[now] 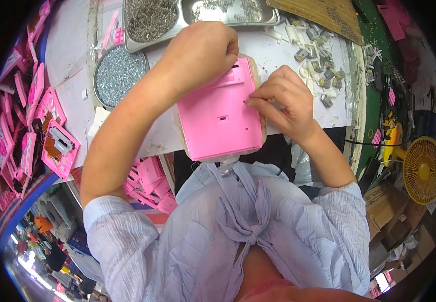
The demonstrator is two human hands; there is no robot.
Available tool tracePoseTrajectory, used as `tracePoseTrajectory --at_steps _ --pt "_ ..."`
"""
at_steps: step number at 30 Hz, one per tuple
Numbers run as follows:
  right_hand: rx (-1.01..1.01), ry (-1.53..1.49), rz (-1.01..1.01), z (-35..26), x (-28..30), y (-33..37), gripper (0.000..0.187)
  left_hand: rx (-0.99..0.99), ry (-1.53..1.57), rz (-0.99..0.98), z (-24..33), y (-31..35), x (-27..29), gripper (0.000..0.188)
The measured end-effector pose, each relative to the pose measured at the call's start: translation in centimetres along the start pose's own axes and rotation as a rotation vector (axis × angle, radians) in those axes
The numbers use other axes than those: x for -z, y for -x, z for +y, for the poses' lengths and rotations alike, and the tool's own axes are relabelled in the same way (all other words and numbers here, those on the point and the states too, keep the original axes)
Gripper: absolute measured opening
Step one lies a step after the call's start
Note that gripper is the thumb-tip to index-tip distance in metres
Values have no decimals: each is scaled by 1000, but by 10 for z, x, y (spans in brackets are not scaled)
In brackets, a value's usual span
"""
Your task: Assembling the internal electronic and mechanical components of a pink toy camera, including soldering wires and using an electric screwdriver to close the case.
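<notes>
A pink plastic casing (210, 128) lies back side up in front of me on a clear plastic-wrapped pad at the table's near edge. Small holes and a little slot show in its face. My left hand (205, 55) is closed over the casing's far end, beside a raised rectangular part; its fingertips are mostly hidden. Over the casing's right edge, my right hand (286, 103) pinches thumb and forefinger together. A tiny dark spot shows at that pinch, too small to name.
A round bowl of small silvery screws (122, 75) stands left, below a metal tray (182, 22) holding tiny springs. Small motors with white plastic parts (323, 65) lie right, near a cardboard sheet (323, 15). Pink casings (6, 126) pile up at far left; a yellow fan (424, 171) stands right.
</notes>
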State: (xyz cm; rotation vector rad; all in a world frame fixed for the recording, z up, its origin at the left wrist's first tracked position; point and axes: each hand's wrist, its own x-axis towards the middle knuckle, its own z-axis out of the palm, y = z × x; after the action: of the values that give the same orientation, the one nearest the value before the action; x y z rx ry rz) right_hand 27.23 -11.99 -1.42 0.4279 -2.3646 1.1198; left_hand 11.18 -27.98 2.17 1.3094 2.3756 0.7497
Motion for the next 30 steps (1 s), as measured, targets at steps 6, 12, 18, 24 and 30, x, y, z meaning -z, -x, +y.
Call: tracePoseTrajectory --at_steps 6,12,18,24,30 --pt "151 96 -58 9 -9 2 24 29 -25 -104 5 -4 10 17" --pt "340 148 -74 18 -12 -5 22 172 79 251 -37 44 41 26" --pt "392 92 -128 25 -3 -11 24 667 -467 284 -108 140 41 18" --pt "197 88 84 40 36 -46 32 577 -157 623 -116 158 19 18" --pt "-148 -207 527 37 30 -139 50 621 -267 767 -115 154 7 25"
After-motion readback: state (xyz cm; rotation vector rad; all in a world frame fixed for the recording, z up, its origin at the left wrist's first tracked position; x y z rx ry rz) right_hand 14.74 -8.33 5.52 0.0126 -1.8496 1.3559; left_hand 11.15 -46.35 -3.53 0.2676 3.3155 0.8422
